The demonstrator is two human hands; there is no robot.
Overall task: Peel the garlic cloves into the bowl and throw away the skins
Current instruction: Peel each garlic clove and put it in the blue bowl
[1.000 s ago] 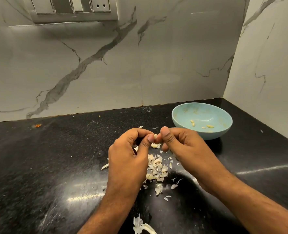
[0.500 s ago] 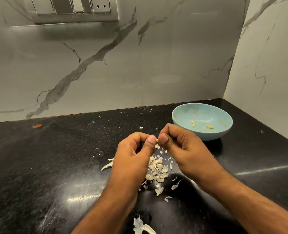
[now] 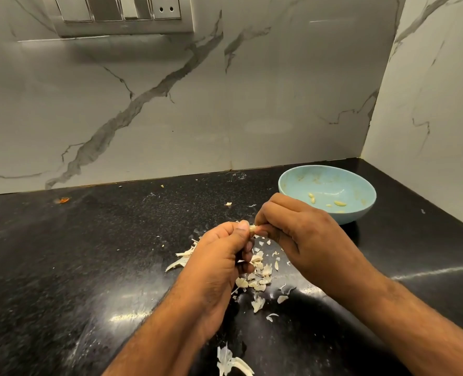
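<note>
Above the skins (image 3: 254, 275) scattered on the black counter (image 3: 62, 267), the left hand (image 3: 219, 256) and the right hand (image 3: 301, 234) both pinched one garlic clove (image 3: 253, 228) between curled fingers, near the blue bowl (image 3: 360, 210) holding a few peeled cloves (image 3: 339, 203).
</note>
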